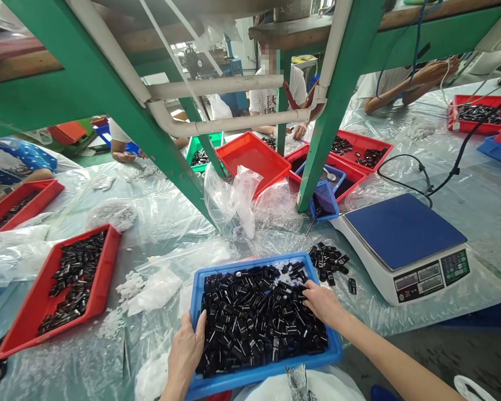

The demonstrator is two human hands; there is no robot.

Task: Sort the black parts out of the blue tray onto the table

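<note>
At the near middle of a worktable, seen from the head camera, a blue tray [259, 376] sits before the person. The left hand [183, 352] is partly open, thumb apart from fingers, gripping the tray's left rim between them. The right hand [323, 302] reaches over the right side with fingers curled and bent down, touching the contents; whether it pinches a piece, I cannot tell.

Filling the tray are small, glossy black pieces [254, 326], oblong and hard-looking, heaped in all directions. A patch of white bits [290, 274] lies among them near the far right corner.

Wrinkled, see-through plastic sheeting [167, 211] covers the table. Just beyond the tray's right corner is a loose pile [328, 260] of similar black pieces, near a scale [404, 231] with a flat blue top. To the left, a slanted red tray [111, 262] holds more black pieces, with some red bottom showing.
</note>
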